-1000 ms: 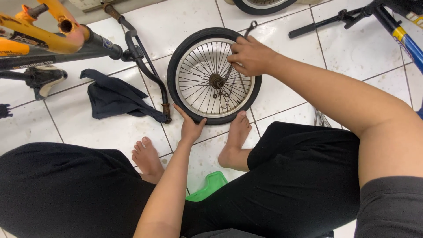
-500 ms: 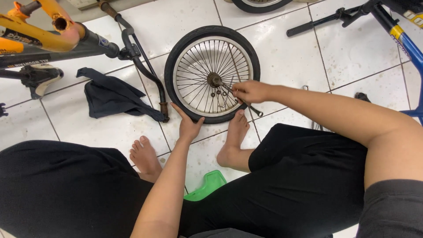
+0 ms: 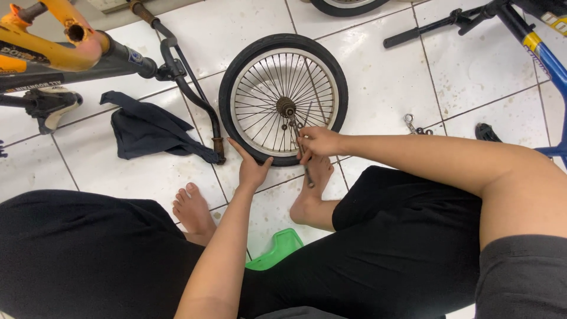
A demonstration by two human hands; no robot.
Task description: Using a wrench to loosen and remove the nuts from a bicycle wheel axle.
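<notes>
The right hand [image 3: 316, 142] is clenched around a thin dark metal tool [image 3: 302, 155], whose shaft runs from the wheel's hub down past the fingers to a tip just over the right foot [image 3: 313, 189]. The left hand's [image 3: 251, 168] grip is released: the palm lies flat and the fingers spread against the near edge of the tyre, pressing on it without closing around it.

Both hands work at a small black-tyred bicycle wheel with silver wire spokes [image 3: 283, 97], which lies flat on the white tiled floor [image 3: 413, 77], just beyond the person's bare feet. The left foot [image 3: 192, 212] rests on the tiles nearer the person, and a bright green plastic piece [image 3: 277, 251] shows between the black-trousered legs.

Left of the wheel, a black curved metal bar with a rusty end [image 3: 192, 88] touches the tyre's side, and a crumpled dark cloth [image 3: 147, 130] lies beside it. An orange and black bicycle frame [image 3: 65, 53] fills the far left corner of the floor. A blue bicycle frame [image 3: 540, 53] stands at the far right, with small metal keys or links [image 3: 413, 125] on the tiles near it.
</notes>
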